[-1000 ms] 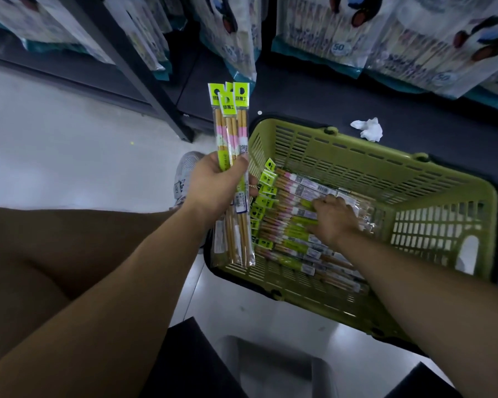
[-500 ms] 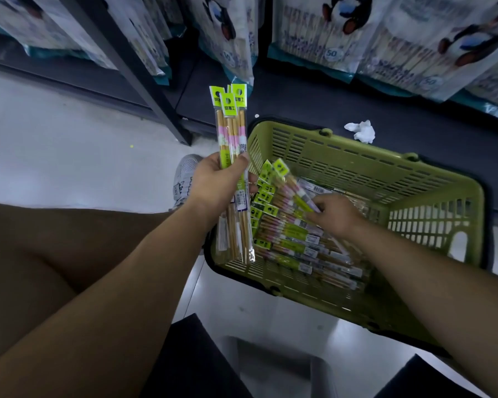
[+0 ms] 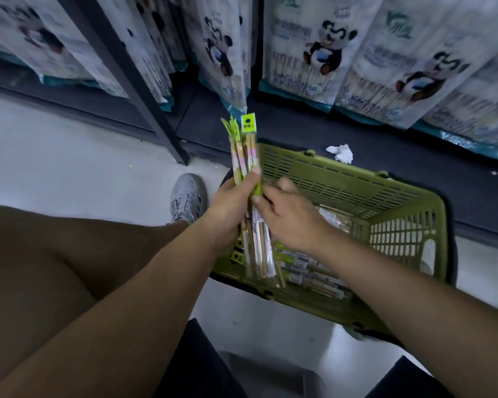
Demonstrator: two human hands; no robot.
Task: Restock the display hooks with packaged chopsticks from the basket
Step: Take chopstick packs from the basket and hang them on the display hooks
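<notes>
Several chopstick packs (image 3: 246,156) stand upright in the left hand (image 3: 230,208), which is clamped around their middle, green header cards pointing toward the far shelf. Half a second ago the right hand (image 3: 291,219) was down in the basket (image 3: 385,179), lifting one pack off the pile. It has since come across to the left and now lies against the bundle, thumb touching the wrappers just beside the left hand's thumb. Its far fingers are blurred, so I cannot tell whether they pinch a pack or only press against the bundle.

The move probably means the lifted pack is being added to the bundle, so the handful grows by one. More loose packs (image 3: 314,271) lie flat across the basket floor, near and right of both hands. Gathering looks to be the step in hand, and hanging has not begun: no display hooks show here, only panda-printed bags (image 3: 322,53) along the far shelf.
</notes>
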